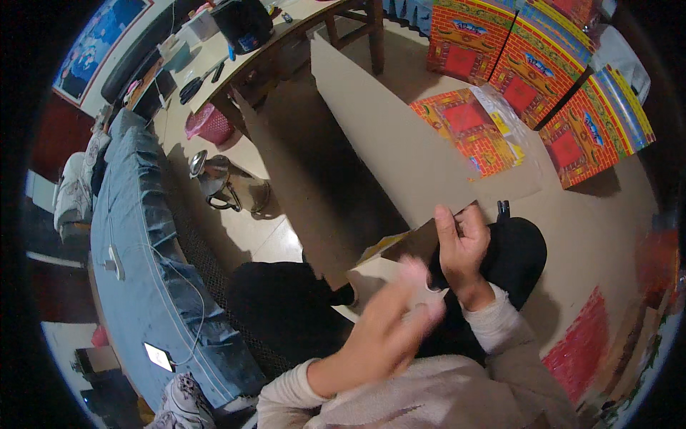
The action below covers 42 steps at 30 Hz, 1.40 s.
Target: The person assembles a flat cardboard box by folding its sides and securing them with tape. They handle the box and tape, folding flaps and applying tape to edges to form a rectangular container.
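A large open cardboard box (400, 136) stands in front of me between my knees, its inside dark and its plain grey-brown walls raised. My right hand (464, 247) is closed on the edge of a cardboard flap at the box's near right corner, thumb pointing up. My left hand (389, 322) is over my lap at the near end, to the left of the right hand. Motion smears its fingers, so their grip cannot be made out. Under it shows a pale cardboard piece (375, 279), partly hidden by the hand.
Several brick-patterned printed boxes (525, 79) stand at the far right, beside a flat printed sheet (468, 129). A metal kettle (232, 186) and pink basket (209, 125) are on the floor at left. A blue-covered sofa (136, 264) holds a phone (158, 356). A table (307, 11) stands behind.
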{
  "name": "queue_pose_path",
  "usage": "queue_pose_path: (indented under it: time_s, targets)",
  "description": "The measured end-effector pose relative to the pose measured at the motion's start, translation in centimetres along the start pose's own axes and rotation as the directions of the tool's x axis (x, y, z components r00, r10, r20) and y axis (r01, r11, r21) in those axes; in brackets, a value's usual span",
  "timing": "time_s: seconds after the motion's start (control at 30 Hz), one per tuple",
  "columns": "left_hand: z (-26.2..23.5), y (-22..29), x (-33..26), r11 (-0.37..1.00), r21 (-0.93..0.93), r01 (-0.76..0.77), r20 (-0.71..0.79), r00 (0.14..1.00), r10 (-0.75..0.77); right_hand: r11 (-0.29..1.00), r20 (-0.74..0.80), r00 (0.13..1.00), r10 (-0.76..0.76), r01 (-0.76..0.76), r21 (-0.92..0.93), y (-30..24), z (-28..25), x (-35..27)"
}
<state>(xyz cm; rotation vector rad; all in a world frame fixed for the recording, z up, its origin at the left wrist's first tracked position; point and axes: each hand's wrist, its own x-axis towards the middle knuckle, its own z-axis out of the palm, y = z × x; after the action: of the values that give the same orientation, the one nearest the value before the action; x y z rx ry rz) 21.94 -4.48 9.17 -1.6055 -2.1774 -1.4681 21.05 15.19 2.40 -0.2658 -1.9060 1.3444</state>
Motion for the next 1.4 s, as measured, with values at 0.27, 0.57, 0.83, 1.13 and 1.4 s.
queue_pose_path:
  time_s: [0.27, 0.57, 0.83, 1.13, 1.4]
  targets:
    - [2.6, -3.2, 1.8, 0.891, 0.157, 0.427, -0.324, 0.874, -0.362, 1.0, -0.091, 0.996, 0.001, -0.001, 0.006, 0.1, -0.7, 0.0]
    - [3.5, -3.9, 2.0, 0.867, 0.114, 0.485, -0.41, 0.818, -0.404, 0.721, 0.216, 0.796, -0.565, 0.604, -0.341, -1.0, -1.2, -2.2]
    - [4.3, -4.6, 2.0, 0.886, 0.05, 0.461, -0.439, 0.807, -0.395, 0.855, 0.207, 0.891, -0.403, 0.448, -0.261, -0.7, -0.3, -1.8]
    - [4.8, -4.9, 2.4, 0.913, 0.036, 0.406, -0.435, 0.829, -0.352, 0.948, 0.237, 0.93, -0.282, 0.308, -0.078, -0.5, -0.3, -1.6]
    - [4.9, -5.3, 3.0, 0.943, 0.046, 0.33, -0.429, 0.859, -0.279, 0.946, 0.215, 0.928, -0.306, 0.322, -0.044, 0.5, -0.5, -1.0]
